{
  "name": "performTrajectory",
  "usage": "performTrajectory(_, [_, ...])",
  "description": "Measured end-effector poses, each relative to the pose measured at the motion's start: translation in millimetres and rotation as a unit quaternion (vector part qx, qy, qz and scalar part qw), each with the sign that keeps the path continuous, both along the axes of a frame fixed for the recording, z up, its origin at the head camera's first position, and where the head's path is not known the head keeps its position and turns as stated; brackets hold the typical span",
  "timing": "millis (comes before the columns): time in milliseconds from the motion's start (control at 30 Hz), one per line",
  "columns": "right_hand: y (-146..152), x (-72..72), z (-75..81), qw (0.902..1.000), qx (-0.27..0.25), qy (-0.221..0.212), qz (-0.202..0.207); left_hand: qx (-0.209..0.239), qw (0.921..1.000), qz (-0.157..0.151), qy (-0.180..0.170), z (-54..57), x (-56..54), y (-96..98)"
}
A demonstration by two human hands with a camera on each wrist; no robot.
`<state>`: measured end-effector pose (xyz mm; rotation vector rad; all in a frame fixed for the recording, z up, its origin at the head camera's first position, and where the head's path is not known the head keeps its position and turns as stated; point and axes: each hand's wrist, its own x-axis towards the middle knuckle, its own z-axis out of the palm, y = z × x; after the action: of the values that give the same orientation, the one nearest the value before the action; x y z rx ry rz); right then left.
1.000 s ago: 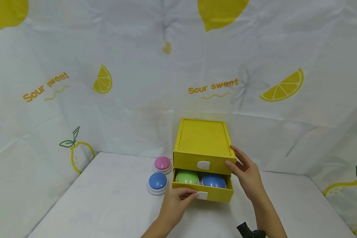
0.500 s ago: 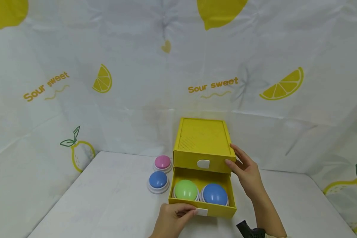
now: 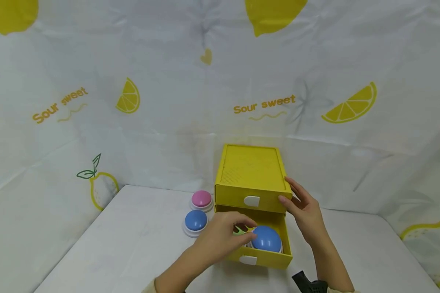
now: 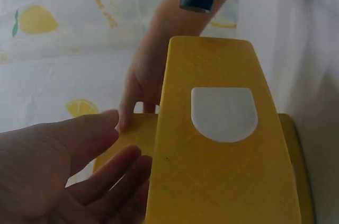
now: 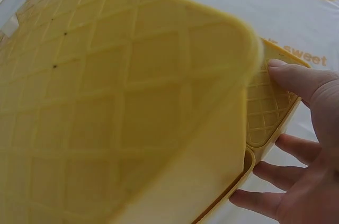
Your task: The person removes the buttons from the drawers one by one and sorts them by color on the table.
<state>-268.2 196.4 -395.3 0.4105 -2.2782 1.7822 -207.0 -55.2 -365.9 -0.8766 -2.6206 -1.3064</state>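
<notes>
Lemon-printed sheeting point(image 3: 176, 69) is hanging behind the tabletop point(image 3: 121, 244). On the head view, I'm watching the left hand point(image 3: 221, 235) partly hiding the green button point(image 3: 238, 232), beside the blue button point(image 3: 267, 239) in the drawer point(image 3: 271, 260). Left wrist: its loosely parted fingers point(image 4: 108, 175) are holding nothing. Right wrist: the right hand point(image 5: 326, 152) is resting spread fingers against the yellow box point(image 5: 262, 107).

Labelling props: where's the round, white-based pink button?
Head view: pink button on white table, left of yellow drawer box, behind a round blue button.
</notes>
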Motion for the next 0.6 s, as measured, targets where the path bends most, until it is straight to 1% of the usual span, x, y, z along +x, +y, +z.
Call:
performTrajectory(67, [-0.3,-0.1,-0.7,1.0,-0.005,0.0,0.001,-0.04,0.998,-0.028,-0.041,1.8,-12.2,5.9])
performTrajectory(100, [-0.8,-0.1,-0.9,1.0,-0.008,0.0,0.003,-0.057,0.9959,-0.043,-0.055,1.2,-17.8,8.6])
performTrajectory(167, [-2.2,0.1,-1.0,0.9999,-0.013,0.001,0.007,-0.085,0.991,-0.073,-0.074,-1.7,-27.7,14.0])
performTrajectory(233, [-3.4,0.3,-0.7,0.9998,-0.018,0.003,0.011,-0.107,0.9866,-0.092,-0.082,-4.8,-35.4,18.4])
performTrajectory(267, [-3.8,0.3,-0.5,0.9998,-0.018,0.003,0.012,-0.115,0.9853,-0.096,-0.082,-6.1,-38.7,20.4])
performTrajectory(367, [-3.9,0.4,0.4,0.9998,-0.014,0.007,0.012,-0.134,0.9831,-0.096,-0.08,-7.7,-46.0,25.9])
performTrajectory(433, [-3.1,0.5,0.8,0.9998,-0.012,0.008,0.01,-0.153,0.9798,-0.098,-0.083,-7.6,-49.6,29.2])
performTrajectory(500, [-2.0,0.4,0.7,0.9998,-0.012,0.01,0.009,-0.181,0.9736,-0.105,-0.09,-7.9,-52.6,32.2])
performTrajectory(600, [-0.5,0.7,0.2,0.9998,-0.014,0.012,0.008,-0.225,0.9615,-0.125,-0.095,-8.8,-55.8,35.8])
